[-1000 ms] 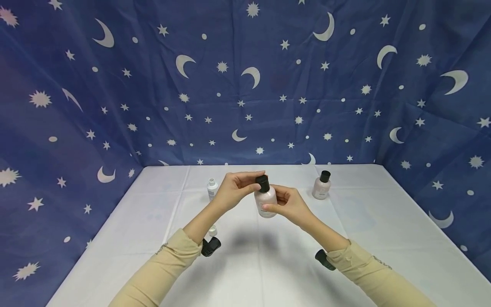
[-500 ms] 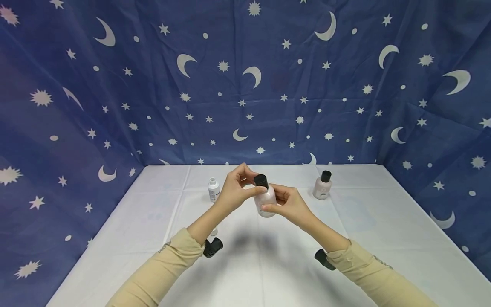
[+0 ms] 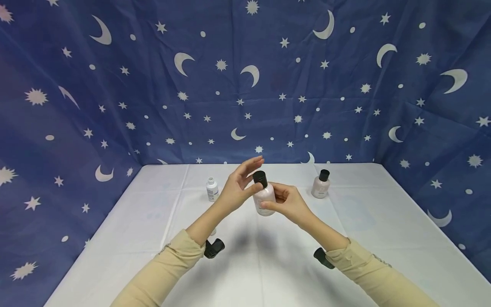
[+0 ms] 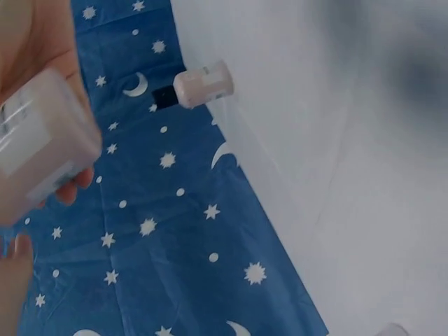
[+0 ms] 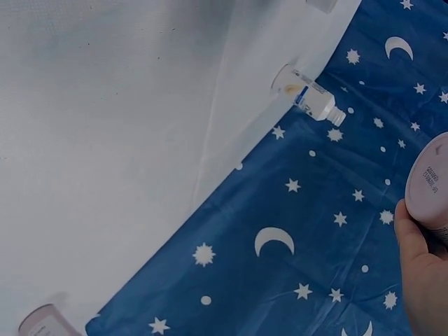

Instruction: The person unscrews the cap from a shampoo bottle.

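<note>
one right hand pinches a rounded, pink, plastic-looking bottle; left hand spreads at its black cylindrical cap; loosening could drop it.

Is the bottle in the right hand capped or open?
Capped: a black cap sits on the pale pink bottle; I cannot tell whether it is fully tightened.

Your bare left hand has loosened
Its fingers have straightened, lifting above the black cylindrical plastic cap, seemingly clear of its hidden back.
</note>
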Demonstrator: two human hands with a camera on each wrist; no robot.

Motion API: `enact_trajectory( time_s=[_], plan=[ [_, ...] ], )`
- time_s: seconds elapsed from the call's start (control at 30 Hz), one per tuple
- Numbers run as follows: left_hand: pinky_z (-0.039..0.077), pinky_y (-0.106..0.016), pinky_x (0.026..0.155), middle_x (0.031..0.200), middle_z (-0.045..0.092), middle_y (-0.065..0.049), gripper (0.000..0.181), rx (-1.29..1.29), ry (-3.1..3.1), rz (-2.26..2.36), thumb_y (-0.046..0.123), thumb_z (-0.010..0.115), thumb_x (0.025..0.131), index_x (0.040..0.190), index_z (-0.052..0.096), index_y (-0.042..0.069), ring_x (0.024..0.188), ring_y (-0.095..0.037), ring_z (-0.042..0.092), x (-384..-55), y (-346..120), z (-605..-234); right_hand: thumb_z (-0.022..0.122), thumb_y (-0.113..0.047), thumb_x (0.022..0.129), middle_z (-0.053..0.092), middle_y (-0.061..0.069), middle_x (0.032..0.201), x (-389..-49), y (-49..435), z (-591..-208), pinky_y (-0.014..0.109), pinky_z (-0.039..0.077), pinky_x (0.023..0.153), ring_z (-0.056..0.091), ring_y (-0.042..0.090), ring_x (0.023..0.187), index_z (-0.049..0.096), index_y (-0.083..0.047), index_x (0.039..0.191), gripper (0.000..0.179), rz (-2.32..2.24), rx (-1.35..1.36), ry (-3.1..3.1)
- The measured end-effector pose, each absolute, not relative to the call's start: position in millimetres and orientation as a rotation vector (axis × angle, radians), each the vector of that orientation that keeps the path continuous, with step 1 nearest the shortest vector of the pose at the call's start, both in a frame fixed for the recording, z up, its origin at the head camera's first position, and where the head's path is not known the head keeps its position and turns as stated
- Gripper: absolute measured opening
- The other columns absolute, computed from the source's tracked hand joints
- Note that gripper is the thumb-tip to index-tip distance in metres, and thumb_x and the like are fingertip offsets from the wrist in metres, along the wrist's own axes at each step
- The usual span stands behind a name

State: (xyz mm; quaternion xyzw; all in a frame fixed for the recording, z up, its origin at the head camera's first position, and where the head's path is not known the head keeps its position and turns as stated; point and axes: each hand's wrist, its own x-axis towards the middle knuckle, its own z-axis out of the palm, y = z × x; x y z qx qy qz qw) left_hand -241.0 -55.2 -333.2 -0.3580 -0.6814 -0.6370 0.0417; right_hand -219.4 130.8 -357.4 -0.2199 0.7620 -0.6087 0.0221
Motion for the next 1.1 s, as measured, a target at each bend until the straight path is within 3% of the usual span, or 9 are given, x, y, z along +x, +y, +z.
enact_trajectory(
  time_s=[0.07,0.17,0.33,0.5,0.67,0.87,0.97,1.1],
  plan=[
    [0.029,-0.041,0.115,0.151,0.033,-0.016,0.088,-1.203,-2.111,-1.942,0.061,0.05,0.083,0.145,0.031,0.002,0.141,-0.027,0.03,-241.7,-57.8,-331.7,0.075,-0.01,0.079,0.061,0.026,0.122,-220.1,131.4,-358.0,0.031,0.056,0.087,0.064,0.031,0.106,0.053,0.005,0.129,0.056,-1.888,-0.662,2.36],
    [0.027,-0.044,0.116,0.152,0.031,-0.015,0.081,-1.315,-2.165,-1.913,0.06,0.039,0.091,0.145,0.033,0.001,0.142,-0.026,0.027,-241.9,-61.5,-328.6,0.075,-0.01,0.079,0.06,0.025,0.123,-220.8,132.5,-359.2,0.032,0.055,0.088,0.064,0.031,0.106,0.053,0.005,0.129,0.057,-1.882,-0.629,2.371],
    [0.031,-0.04,0.115,0.146,0.041,-0.016,0.056,-1.351,-2.215,-1.942,0.039,0.042,0.1,0.136,0.045,-0.004,0.139,-0.024,0.035,-242.1,-65.8,-326.4,0.075,-0.01,0.08,0.059,0.026,0.124,-219.6,132.3,-361.1,0.032,0.055,0.088,0.064,0.033,0.107,0.051,0.006,0.13,0.058,-1.883,-0.645,2.359],
    [0.032,-0.037,0.114,0.145,0.043,-0.016,0.042,-1.378,-2.228,-1.934,0.021,0.042,0.102,0.135,0.047,-0.005,0.138,-0.022,0.036,-240.0,-69.8,-324.6,0.075,-0.01,0.08,0.06,0.025,0.124,-216.0,130.4,-361.6,0.03,0.055,0.088,0.064,0.031,0.106,0.051,0.006,0.131,0.059,-1.887,-0.674,2.351],
    [0.04,-0.033,0.109,0.139,0.05,-0.017,0.038,-1.302,-2.234,-1.945,0.015,0.05,0.098,0.131,0.051,-0.004,0.132,-0.022,0.045,-239.3,-69.4,-323.3,0.075,-0.01,0.079,0.06,0.023,0.125,-214.3,130.5,-359.8,0.029,0.055,0.089,0.063,0.032,0.108,0.052,0.004,0.131,0.058,-1.889,-0.655,2.367],
    [0.054,-0.027,0.091,0.121,0.064,-0.018,0.035,-0.938,-2.177,-2.074,0.006,0.068,0.085,0.118,0.062,-0.004,0.101,-0.009,0.066,-238.9,-63.3,-328.1,0.076,-0.011,0.079,0.059,0.023,0.125,-215.5,130.5,-359.0,0.03,0.055,0.089,0.063,0.032,0.109,0.052,0.004,0.131,0.059,-1.883,-0.65,2.37],
    [0.056,-0.024,0.083,0.105,0.07,-0.013,0.033,-0.827,-2.124,-2.09,-0.002,0.071,0.079,0.111,0.064,-0.007,0.085,-0.005,0.067,-238.4,-58.4,-330.3,0.076,-0.011,0.079,0.06,0.023,0.125,-215.4,130.1,-359.4,0.03,0.055,0.088,0.063,0.031,0.108,0.053,0.003,0.13,0.059,-1.887,-0.657,2.364],
    [0.054,-0.02,0.078,0.093,0.064,-0.003,0.033,-0.79,-2.101,-2.025,-0.005,0.073,0.075,0.106,0.06,-0.007,0.079,-0.004,0.061,-236.9,-50.6,-331.0,0.076,-0.01,0.078,0.061,0.023,0.123,-215.3,129.7,-359.8,0.029,0.055,0.087,0.064,0.029,0.106,0.054,0.003,0.129,0.057,-1.904,-0.662,2.358]
  ],
)
